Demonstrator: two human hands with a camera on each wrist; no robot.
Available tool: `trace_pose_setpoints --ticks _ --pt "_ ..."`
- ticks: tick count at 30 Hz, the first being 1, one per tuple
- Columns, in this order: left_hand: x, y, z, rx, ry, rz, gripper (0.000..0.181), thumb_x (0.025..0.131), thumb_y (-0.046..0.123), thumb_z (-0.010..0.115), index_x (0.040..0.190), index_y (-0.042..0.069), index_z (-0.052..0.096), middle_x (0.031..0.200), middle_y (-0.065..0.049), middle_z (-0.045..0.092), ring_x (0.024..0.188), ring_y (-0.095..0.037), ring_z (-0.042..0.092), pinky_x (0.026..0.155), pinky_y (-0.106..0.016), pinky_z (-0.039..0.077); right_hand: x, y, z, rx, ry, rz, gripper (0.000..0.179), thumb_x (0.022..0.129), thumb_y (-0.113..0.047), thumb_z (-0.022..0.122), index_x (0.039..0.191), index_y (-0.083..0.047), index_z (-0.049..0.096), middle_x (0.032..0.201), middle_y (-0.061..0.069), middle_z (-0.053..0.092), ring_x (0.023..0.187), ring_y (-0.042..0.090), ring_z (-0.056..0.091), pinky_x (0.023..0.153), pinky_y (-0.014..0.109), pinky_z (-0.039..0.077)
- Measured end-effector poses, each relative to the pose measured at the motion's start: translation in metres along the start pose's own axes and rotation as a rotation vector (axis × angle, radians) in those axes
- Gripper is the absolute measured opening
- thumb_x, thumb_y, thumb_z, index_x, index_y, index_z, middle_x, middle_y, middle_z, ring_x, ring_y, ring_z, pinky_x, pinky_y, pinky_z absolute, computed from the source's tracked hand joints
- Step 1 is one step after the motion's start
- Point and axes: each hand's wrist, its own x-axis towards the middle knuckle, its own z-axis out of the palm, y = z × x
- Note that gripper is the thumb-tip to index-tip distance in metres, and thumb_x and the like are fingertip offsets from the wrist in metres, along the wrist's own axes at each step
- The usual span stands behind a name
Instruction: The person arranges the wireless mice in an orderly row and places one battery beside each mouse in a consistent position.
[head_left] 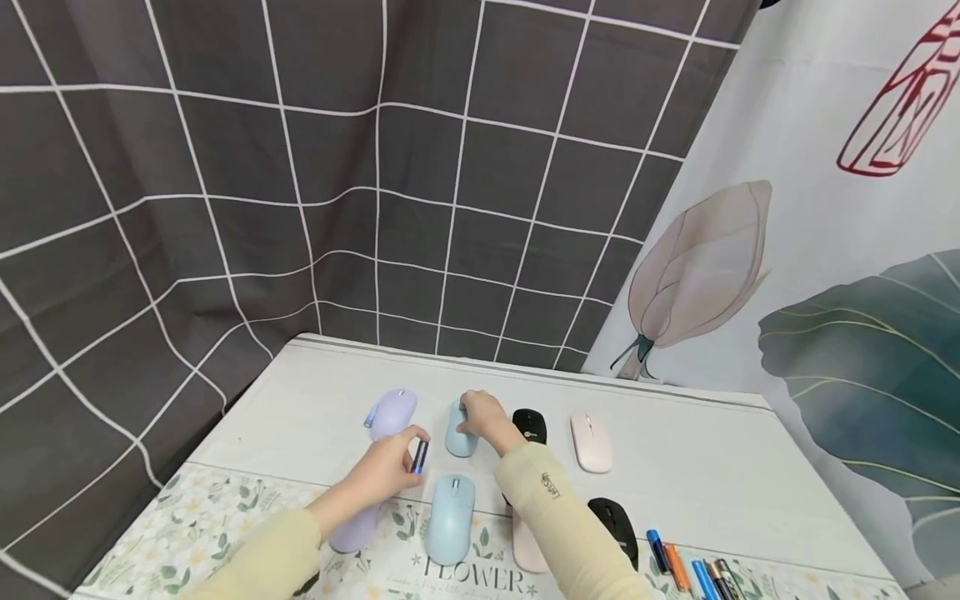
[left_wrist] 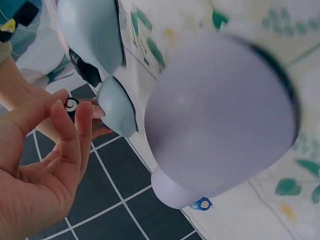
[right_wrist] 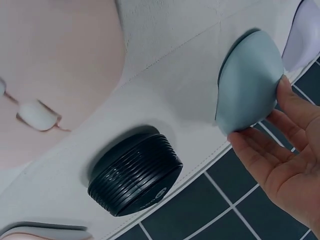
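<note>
Seen from above, a light-blue computer mouse (head_left: 459, 437) lies toward the back of a pale worktop (head_left: 690, 467), between a purple mouse (head_left: 393, 412) and a black mouse (head_left: 530, 425). It is gripped by the right hand (head_left: 483, 414), with the thumb on one flank and the fingers on the other; whether it is lifted at all cannot be told. In the left hand (head_left: 386, 467), a dark cylinder with a blue end (head_left: 420, 457), apparently a battery, is pinched between thumb and fingertips, clear of the worktop. A second blue mouse (head_left: 450, 529) lies nearer the person. A small blue cylinder (head_left: 371, 417) sits close against the purple mouse's left side.

The step in hand is judged to be the pairing of the gripped mouse with the cylinder. For this, the mouse is best held lightly by its flanks, so that no button is pressed. The cylinder is best brought in low from the left and laid lengthwise, since it could roll if dropped. The near blue mouse should be cleared by the left wrist.
</note>
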Motion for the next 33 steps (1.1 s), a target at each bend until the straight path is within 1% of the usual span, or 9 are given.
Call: trace_pose_setpoints --ticks 5,7,13,17,19,22,25,28,33 --pt "0.023 0.000 -0.002 -0.033 0.016 0.004 0.049 0.069 -0.006 0.072 0.114 0.004 0.056 0.058 0.000 0.054 0.050 -0.009 0.049 0.044 -0.019 0.042 0.001 -0.002 0.000 -0.009 -0.005 0.019 0.035 0.072 -0.017 0.079 0.100 0.000 0.066 0.094 0.012 0.070 0.085 0.025 0.066 0.082 0.035 0.056" --pt "0.031 0.002 -0.002 -0.037 0.012 -0.010 0.050 0.067 -0.006 0.073 0.113 0.005 0.057 0.059 -0.001 0.054 0.049 -0.010 0.049 0.044 -0.020 0.042 0.001 -0.003 0.000 -0.011 -0.010 0.030 0.034 0.072 -0.017 0.079 0.099 -0.001 0.066 0.093 0.012 0.070 0.084 0.025 0.066 0.080 0.034 0.056" --pt "0.055 0.006 0.001 -0.026 -0.052 -0.072 0.049 0.065 -0.006 0.075 0.109 0.004 0.056 0.060 -0.004 0.059 0.048 -0.011 0.054 0.045 -0.021 0.045 0.003 -0.003 -0.002 -0.011 -0.016 0.051 0.032 0.071 -0.015 0.081 0.096 -0.001 0.066 0.090 0.011 0.069 0.081 0.023 0.065 0.078 0.033 0.056" --pt "0.068 0.005 0.006 0.008 -0.034 -0.103 0.049 0.063 -0.008 0.073 0.107 0.002 0.056 0.062 -0.006 0.060 0.050 -0.013 0.054 0.047 -0.022 0.045 0.003 -0.003 -0.003 0.006 -0.010 0.061 0.034 0.071 -0.016 0.081 0.098 -0.001 0.066 0.093 0.012 0.069 0.084 0.024 0.066 0.080 0.034 0.056" --pt "0.072 0.004 0.010 0.040 -0.018 -0.089 0.047 0.062 -0.007 0.074 0.106 0.000 0.057 0.069 -0.010 0.062 0.057 -0.017 0.057 0.053 -0.026 0.049 0.002 -0.003 -0.002 0.010 0.000 0.062 0.034 0.071 -0.016 0.081 0.098 -0.001 0.066 0.094 0.012 0.069 0.085 0.025 0.066 0.080 0.034 0.056" --pt "0.075 0.004 0.017 0.090 0.008 -0.050 0.043 0.063 -0.005 0.076 0.103 -0.003 0.058 0.084 -0.018 0.067 0.074 -0.027 0.064 0.069 -0.035 0.056 0.001 -0.003 -0.001 0.026 0.002 0.062 0.035 0.071 -0.016 0.081 0.099 -0.001 0.066 0.096 0.012 0.069 0.087 0.026 0.066 0.081 0.036 0.055" --pt "0.079 0.003 0.024 0.125 0.028 -0.035 0.041 0.064 0.000 0.078 0.101 -0.006 0.059 0.096 -0.022 0.068 0.089 -0.033 0.066 0.084 -0.042 0.055 0.000 -0.003 0.002 0.040 -0.005 0.061 0.036 0.072 -0.016 0.080 0.101 -0.001 0.065 0.099 0.013 0.069 0.090 0.027 0.066 0.083 0.036 0.055" --pt "0.085 0.002 0.028 0.137 0.051 -0.065 0.041 0.064 0.000 0.078 0.100 -0.007 0.060 0.097 -0.022 0.068 0.092 -0.035 0.066 0.086 -0.042 0.055 0.000 -0.003 0.001 0.047 -0.002 0.068 0.037 0.072 -0.016 0.080 0.102 -0.001 0.065 0.099 0.013 0.069 0.090 0.027 0.066 0.083 0.036 0.055" --pt "0.097 -0.004 0.031 0.145 0.077 -0.118 0.037 0.063 -0.001 0.076 0.098 -0.006 0.062 0.095 -0.020 0.068 0.088 -0.032 0.066 0.083 -0.040 0.055 0.001 -0.003 -0.001 0.033 0.005 0.082 0.035 0.072 -0.017 0.080 0.099 -0.002 0.066 0.097 0.012 0.069 0.088 0.026 0.066 0.081 0.035 0.055"
